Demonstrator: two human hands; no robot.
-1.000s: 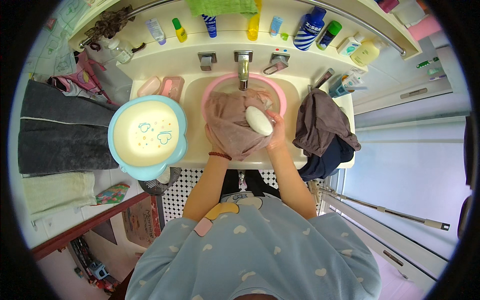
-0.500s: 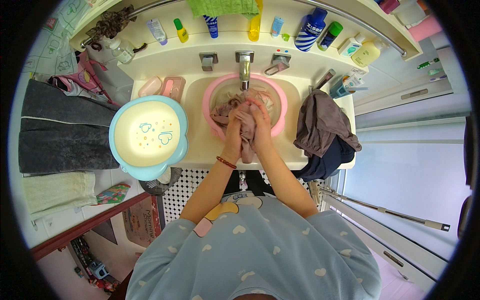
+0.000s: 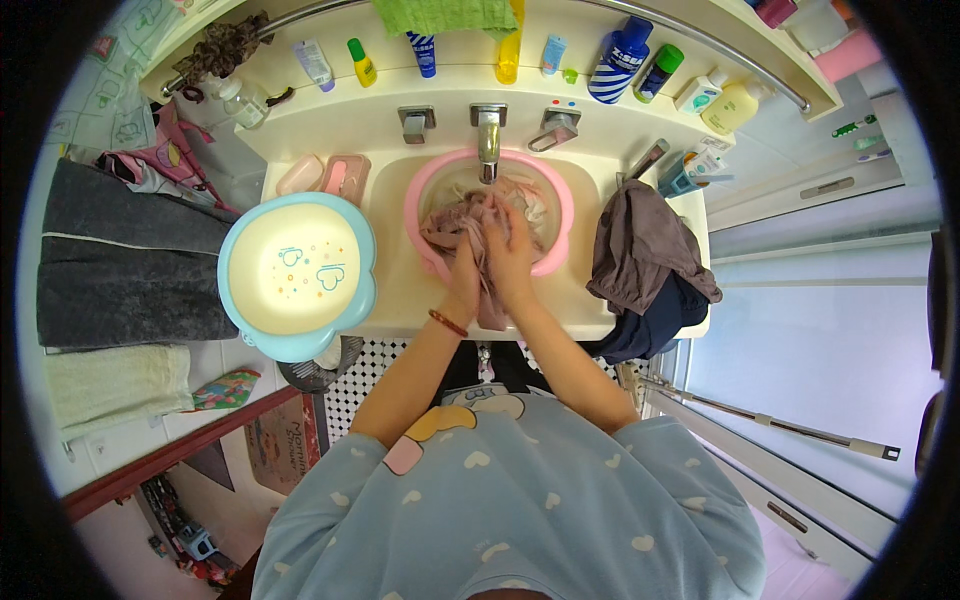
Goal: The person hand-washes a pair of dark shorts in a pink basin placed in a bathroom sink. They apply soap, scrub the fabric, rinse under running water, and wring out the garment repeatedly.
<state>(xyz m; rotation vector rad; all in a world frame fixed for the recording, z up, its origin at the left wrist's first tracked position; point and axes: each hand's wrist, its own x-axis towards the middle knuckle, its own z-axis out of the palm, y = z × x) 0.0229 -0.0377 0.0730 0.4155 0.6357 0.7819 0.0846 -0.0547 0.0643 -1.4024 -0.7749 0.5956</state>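
Both my hands grip a wet, mauve-pink garment (image 3: 456, 215) over a pink-rimmed basin (image 3: 568, 215). My left hand (image 3: 465, 270) is closed on its left side, and my right hand (image 3: 513, 255) presses against it from the right. A strip of the cloth hangs between my wrists, over the basin's near rim. Paler wet cloth (image 3: 530, 198) lies in the basin behind my fingers. The basin stands in the cream sink (image 3: 395, 290), under the metal faucet (image 3: 488, 140). Some of my fingertips are hidden in the folds.
A blue-rimmed basin (image 3: 368, 245) sits at the left counter edge. Brown cloth (image 3: 640, 245) and dark navy cloth (image 3: 650, 330) drape over the right side. Pink soap boxes (image 3: 345, 178) stand back left; bottles and tubes (image 3: 620, 65) line the shelf. A blue cup (image 3: 678, 178) holds toothbrushes.
My hands have shifted slightly against each other, and the garment is bunched differently, spreading more to the left. My left forearm has moved a little left. The surroundings look the same.
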